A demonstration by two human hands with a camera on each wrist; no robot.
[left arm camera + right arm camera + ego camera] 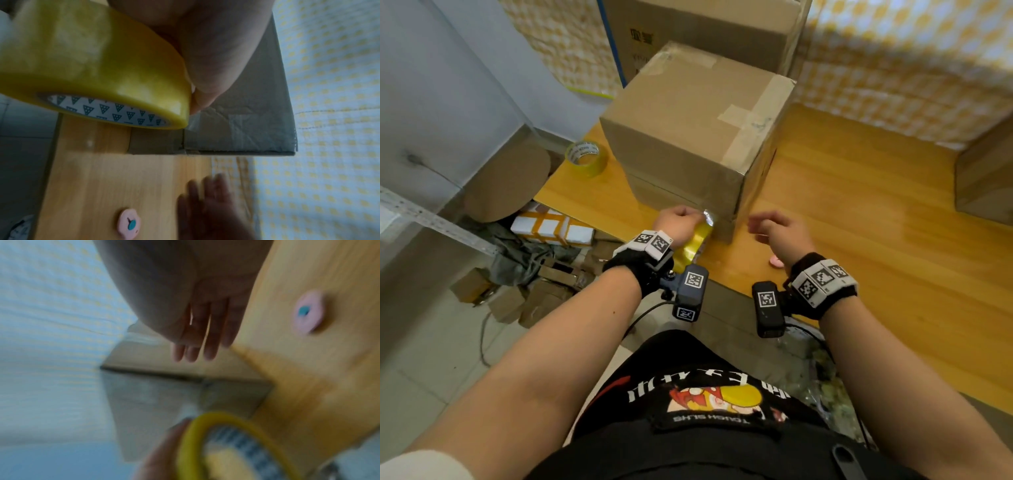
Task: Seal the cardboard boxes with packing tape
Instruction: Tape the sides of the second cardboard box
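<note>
Yellow tape roll (98, 68) sits in the left hand (677, 222), fingers curled round it, its loose end pressed to the near side of the cardboard box (688, 137) on the wooden worktop (876, 205). The right hand (779, 228) hovers beside the box with its grip apart and fingers loose, holding nothing. The step looks like ending a strip low on the box; next comes cutting it, likely with the pink cutter (129, 223) nearby

Wooden table (859, 205): stacked cardboard boxes (688, 130) at centre, spare yellow tape roll (586, 159) near left edge, small pink disc w/ teal centre (129, 224) near front edge, another box (984, 181) far right, partly out of view
</note>
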